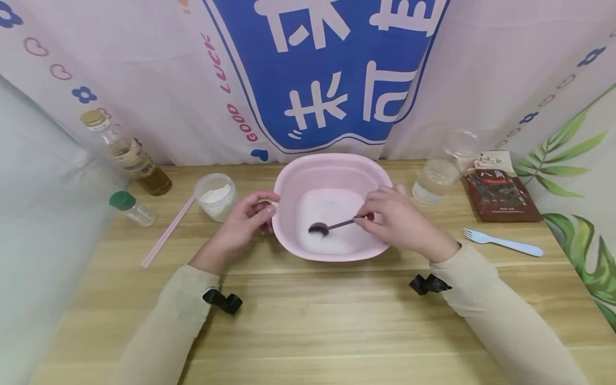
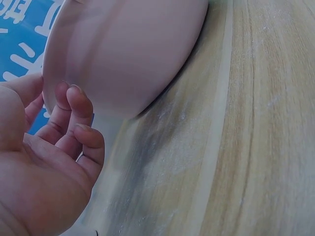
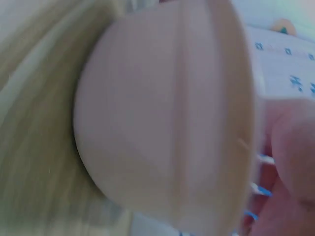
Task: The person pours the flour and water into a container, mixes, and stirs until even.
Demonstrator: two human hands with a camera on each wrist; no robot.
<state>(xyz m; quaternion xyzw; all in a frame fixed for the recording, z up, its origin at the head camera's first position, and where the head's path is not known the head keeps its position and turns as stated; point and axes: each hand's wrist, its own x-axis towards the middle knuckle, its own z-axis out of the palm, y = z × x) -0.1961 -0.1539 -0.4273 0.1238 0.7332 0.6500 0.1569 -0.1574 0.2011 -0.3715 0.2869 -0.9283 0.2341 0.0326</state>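
A pink plastic basin [image 1: 289,235] stands mid-table with milky white liquid [image 1: 327,204] in its bottom. My left hand [image 1: 243,220] holds the basin's left rim between thumb and forefinger; in the left wrist view its other fingers [image 2: 81,105] curl loosely beside the outer wall. Over the right rim reaches my right hand [image 1: 397,220], pinching the handle of a small dark spoon [image 1: 343,223]. The spoon's bowl is down at the liquid, left of the basin's middle. In the right wrist view the basin wall [image 3: 147,113] hides the spoon.
Left of the basin are a jar of white powder [image 1: 216,200], pink chopsticks [image 1: 168,231], a green-capped shaker [image 1: 132,208] and an oil bottle [image 1: 139,163]. To the right stand a clear cup [image 1: 431,184], a brown spice packet [image 1: 500,195] and a blue fork [image 1: 505,243]. A printed curtain hangs behind.
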